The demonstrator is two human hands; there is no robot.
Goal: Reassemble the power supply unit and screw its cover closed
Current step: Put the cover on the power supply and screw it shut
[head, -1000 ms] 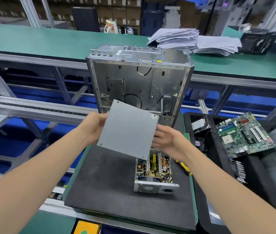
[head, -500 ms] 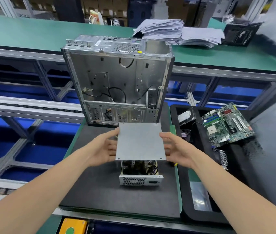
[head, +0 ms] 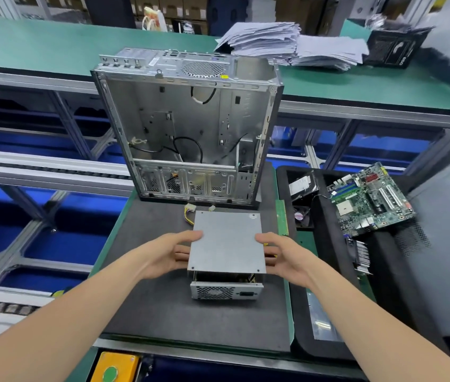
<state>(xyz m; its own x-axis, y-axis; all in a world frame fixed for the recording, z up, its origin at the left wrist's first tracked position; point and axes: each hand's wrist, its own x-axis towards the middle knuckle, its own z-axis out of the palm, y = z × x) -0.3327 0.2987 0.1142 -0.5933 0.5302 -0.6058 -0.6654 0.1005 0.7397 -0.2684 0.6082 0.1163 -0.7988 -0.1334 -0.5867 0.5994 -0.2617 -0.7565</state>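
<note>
my left grip (head: pixel 175 253) and right grip (head: pixel 281 253) pinch the grey cover (head: pixel 228 241) by its side edges, thumbs on top. the cover sits level over the power supply unit (head: pixel 226 291), a gap showing at its near edge, on the black mat (head: pixel 163 312), just in front of the open computer case (head: pixel 190 128).

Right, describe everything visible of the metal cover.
The cover is a flat grey metal plate, nearly square, with small holes near its corners and a round mark at the far right one. It hangs almost level over the open power supply, not seated; left hand and right hand pinch its side edges.
</note>
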